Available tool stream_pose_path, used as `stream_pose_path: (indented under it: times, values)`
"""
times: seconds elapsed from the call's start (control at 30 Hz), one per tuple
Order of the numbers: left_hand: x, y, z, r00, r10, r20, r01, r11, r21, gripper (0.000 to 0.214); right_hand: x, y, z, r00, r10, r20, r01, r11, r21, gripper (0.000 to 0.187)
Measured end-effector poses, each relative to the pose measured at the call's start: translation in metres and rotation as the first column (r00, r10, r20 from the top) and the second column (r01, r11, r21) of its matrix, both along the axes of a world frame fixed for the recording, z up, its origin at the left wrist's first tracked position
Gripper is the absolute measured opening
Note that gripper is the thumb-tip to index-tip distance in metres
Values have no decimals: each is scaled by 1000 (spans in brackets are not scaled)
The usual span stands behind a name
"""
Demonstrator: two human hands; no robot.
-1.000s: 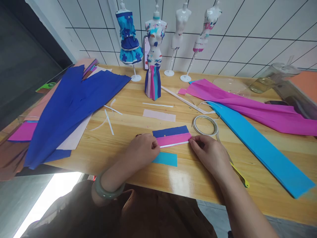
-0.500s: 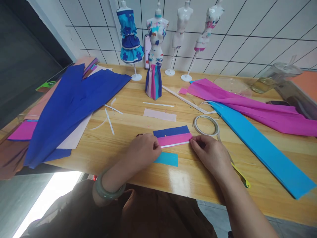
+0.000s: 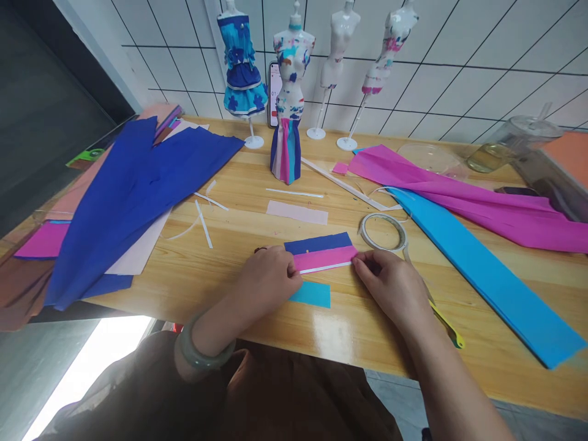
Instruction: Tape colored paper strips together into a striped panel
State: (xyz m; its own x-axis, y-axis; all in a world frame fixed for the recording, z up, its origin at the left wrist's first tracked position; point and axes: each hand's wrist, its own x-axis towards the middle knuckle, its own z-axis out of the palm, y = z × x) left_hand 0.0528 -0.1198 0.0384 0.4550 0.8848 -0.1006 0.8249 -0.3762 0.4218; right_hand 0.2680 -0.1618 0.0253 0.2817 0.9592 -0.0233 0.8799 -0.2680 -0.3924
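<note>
A joined paper strip (image 3: 324,254), dark blue above and pink below, lies on the table with a narrow white band along its near edge. My left hand (image 3: 269,275) is closed at its left end, the fingertips curled at the lower corner. At the right lower corner, thumb and finger of my right hand (image 3: 390,282) pinch the strip. Just below lies a turquoise paper rectangle (image 3: 315,294), its left end hidden by my left hand. A roll of tape (image 3: 383,231) lies flat beyond my right hand. Beside my right forearm is a yellow-handled tool (image 3: 448,324), partly hidden.
Several small mannequins, among them a dressed one (image 3: 287,98), stand by the tiled wall. Dark blue paper (image 3: 138,184) spreads at left; magenta paper (image 3: 450,190) and a long blue folded sheet (image 3: 487,275) lie right. A pale pink strip (image 3: 297,212) and white scraps (image 3: 203,224) lie between.
My left hand has slid very slightly to the right at the strip's left end, covering a bit more of the turquoise piece. My right hand stays in place.
</note>
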Motion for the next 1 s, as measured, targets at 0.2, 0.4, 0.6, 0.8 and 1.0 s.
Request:
stream_pose_path:
  times: [0.2, 0.4, 0.6, 0.8, 1.0]
  values:
    - [1, 0, 2, 1000, -4, -15, 4, 1000, -16, 13, 7, 1, -7, 996, 16, -90, -13, 1000, 26, 19]
    - [-1, 2, 0, 999, -48, -2, 48, 999, -13, 19, 10, 0, -11, 995, 43, -88, -39, 998, 54, 20]
    - [-3, 4, 2, 998, -64, 14, 64, 998, -3, 20, 13, -2, -12, 992, 3, -128, 12, 993, 117, 22]
    - [-4, 5, 1, 997, -70, 15, 70, 997, -10, 19, 7, -12, -12, 974, -33, -226, 102, 948, 302, 21]
    - [-16, 12, 3, 982, -82, 172, 106, 985, -137, 18, -16, -19, -3, 945, 326, 28, -300, 829, 472, 13]
